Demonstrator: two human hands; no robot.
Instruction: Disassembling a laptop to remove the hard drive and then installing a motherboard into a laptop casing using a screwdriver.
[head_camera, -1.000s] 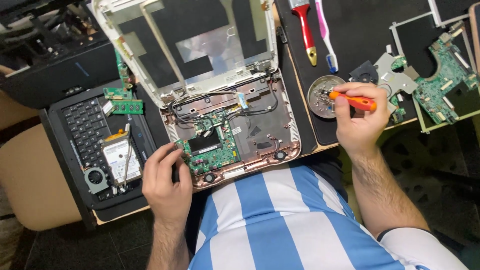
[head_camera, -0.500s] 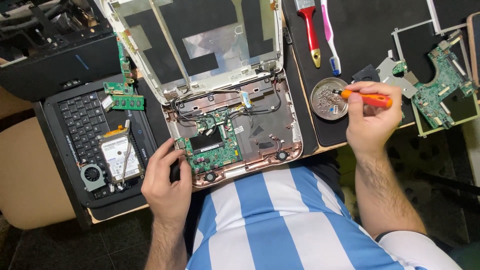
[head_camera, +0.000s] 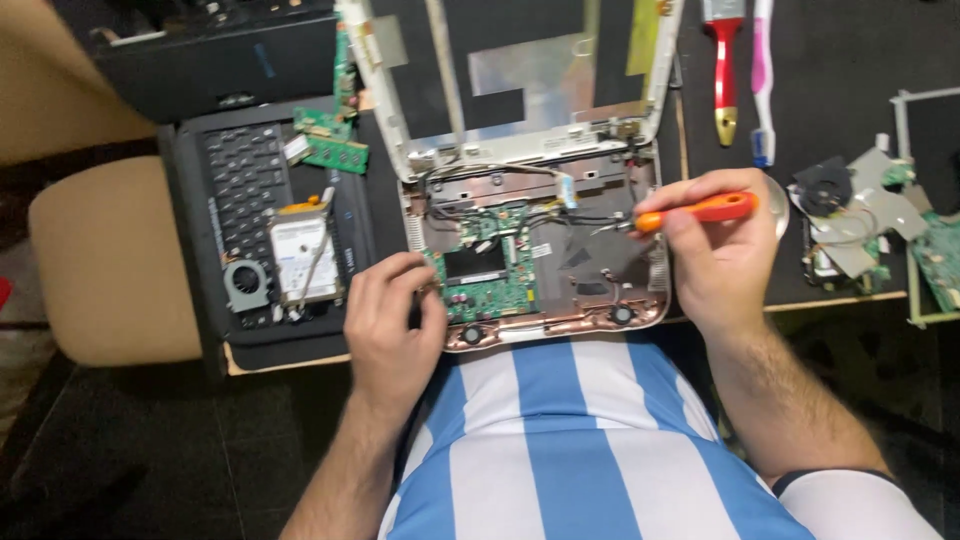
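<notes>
The right hand (head_camera: 725, 255) has swung in from the round dish on the right and now sits over the right side of the opened laptop base (head_camera: 540, 250), grip closed around the orange screwdriver (head_camera: 700, 210), its tip pointing left over the cables. The left hand (head_camera: 392, 320) stays put at the base's near-left edge, fingers curled against the green circuit board (head_camera: 490, 280). So the tool has come back to the machine.

A dark-topped desk (head_camera: 860, 50) with a pale wooden edge stands above a floor (head_camera: 180, 440) of dark tiles, a beige padded chair (head_camera: 110, 260) drawn up at its left side.
</notes>
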